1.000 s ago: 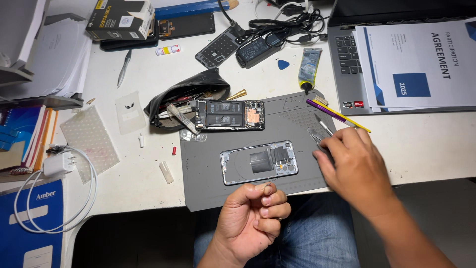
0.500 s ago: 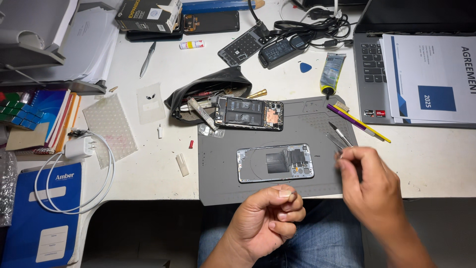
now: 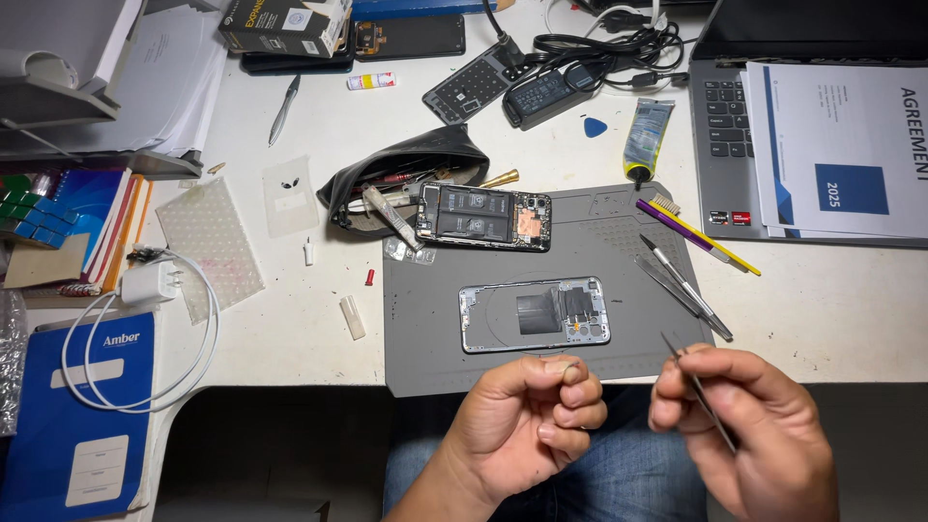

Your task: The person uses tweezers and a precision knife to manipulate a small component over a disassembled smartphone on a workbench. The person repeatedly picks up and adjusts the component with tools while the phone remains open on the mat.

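Below the bench edge, over my lap, my right hand (image 3: 744,435) grips thin metal tweezers (image 3: 698,389), and my left hand (image 3: 527,425) is curled, pinching something too small to identify. I'd bring both over the grey silicone mat (image 3: 638,251) beside the open silver phone frame (image 3: 534,314), so a slip lands there.

Two hands (image 3: 522,425); perhaps three tweezers (image 3: 698,391)

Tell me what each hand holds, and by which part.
Right hand pinches metal tweezers near mid-length. Left hand pinches something tiny at its fingertips; too small to identify.
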